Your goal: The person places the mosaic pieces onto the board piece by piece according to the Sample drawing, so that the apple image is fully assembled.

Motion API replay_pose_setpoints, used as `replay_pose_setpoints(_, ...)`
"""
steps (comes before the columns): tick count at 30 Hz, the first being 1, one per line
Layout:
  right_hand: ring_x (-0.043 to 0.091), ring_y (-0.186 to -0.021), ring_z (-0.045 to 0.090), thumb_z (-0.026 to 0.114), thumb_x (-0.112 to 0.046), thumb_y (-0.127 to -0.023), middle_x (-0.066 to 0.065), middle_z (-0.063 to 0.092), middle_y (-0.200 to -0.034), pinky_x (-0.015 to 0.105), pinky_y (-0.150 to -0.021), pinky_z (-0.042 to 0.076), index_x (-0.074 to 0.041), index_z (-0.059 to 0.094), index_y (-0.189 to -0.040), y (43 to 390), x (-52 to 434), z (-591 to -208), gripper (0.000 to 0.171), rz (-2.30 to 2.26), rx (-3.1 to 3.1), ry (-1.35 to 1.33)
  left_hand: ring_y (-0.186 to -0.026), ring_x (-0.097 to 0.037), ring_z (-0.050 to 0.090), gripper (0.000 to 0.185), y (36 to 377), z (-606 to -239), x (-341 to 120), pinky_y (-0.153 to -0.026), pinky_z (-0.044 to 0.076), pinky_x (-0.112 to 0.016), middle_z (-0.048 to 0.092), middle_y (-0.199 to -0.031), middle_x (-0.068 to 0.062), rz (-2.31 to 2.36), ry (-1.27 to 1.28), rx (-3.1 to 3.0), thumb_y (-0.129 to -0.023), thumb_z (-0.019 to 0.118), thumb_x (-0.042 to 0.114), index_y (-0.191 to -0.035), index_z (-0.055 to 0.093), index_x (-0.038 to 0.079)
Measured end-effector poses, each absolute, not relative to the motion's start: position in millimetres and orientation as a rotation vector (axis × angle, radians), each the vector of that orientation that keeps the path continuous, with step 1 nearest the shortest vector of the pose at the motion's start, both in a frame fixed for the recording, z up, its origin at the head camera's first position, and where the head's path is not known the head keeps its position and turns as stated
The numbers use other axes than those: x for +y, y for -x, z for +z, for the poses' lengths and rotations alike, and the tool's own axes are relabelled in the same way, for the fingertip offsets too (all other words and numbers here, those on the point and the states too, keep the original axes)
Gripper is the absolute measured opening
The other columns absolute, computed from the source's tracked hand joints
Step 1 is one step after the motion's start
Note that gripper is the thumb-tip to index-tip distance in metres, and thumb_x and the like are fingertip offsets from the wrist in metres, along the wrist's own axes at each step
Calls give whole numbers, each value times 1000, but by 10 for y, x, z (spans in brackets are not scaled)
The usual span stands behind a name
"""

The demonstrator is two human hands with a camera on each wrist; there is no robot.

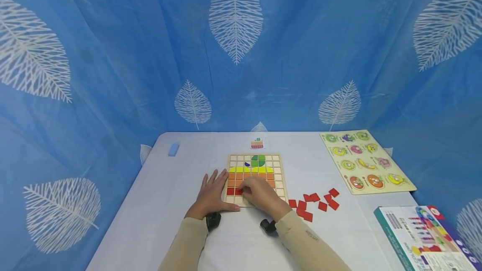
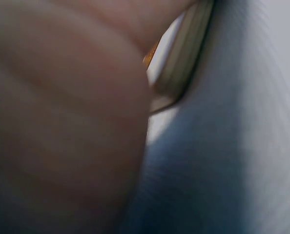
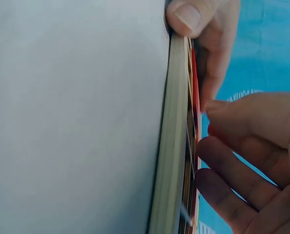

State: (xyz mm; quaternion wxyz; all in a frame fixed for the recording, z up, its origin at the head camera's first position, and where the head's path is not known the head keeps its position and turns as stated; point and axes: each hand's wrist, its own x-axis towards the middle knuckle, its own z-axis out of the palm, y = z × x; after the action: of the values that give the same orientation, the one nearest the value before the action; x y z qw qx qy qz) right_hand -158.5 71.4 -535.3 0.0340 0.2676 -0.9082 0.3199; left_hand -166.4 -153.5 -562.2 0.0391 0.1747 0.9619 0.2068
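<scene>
A wooden grid board [image 1: 278,177] lies on the white table, filled in part with green leaf-shaped pieces [image 1: 258,161], yellow pieces [image 1: 248,170], orange tiles [image 1: 232,177] and red tiles [image 1: 230,191]. My left hand [image 1: 211,195] rests spread at the board's left side, its thumb along the near edge. Over the red row, my right hand [image 1: 261,193] pinches a red tile [image 3: 210,129] between thumb and forefinger; fingers mostly cover it. Palm and thumb fill much of the left wrist view, with a board corner [image 2: 172,83] beyond.
Loose red tiles [image 1: 308,216] lie scattered right of the board. A small picture card [image 1: 257,143] sits behind it. Farther off are a blue block [image 1: 173,149], a fruit puzzle board [image 1: 348,172] and a printed box [image 1: 395,237] at the right edge.
</scene>
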Motion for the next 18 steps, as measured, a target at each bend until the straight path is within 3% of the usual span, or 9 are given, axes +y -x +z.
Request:
replay_pose_setpoints(8,13,-92,68,82,2,-88,-4,74,-100,38,-86,60,-8,82,-102,1522,1215,-5334,17,1144,-2747,-560,-158,-35,14,137,1666,-5631,-1525,-125,2,-58,31,-170,-9,618,-522,2956,-60,83,83,-165,36,9)
replay_pose_setpoints(18,21,-99,66,81,2,-85,-3,72,-109,48,-93,58,-11,80,-109,1301,2073,-5283,27,1110,-2964,-338,-159,-35,12,137,1677,-5636,-1534,-125,0,-58,30,-170,-8,661,-514,2938,-60,83,83,-165,35,10)
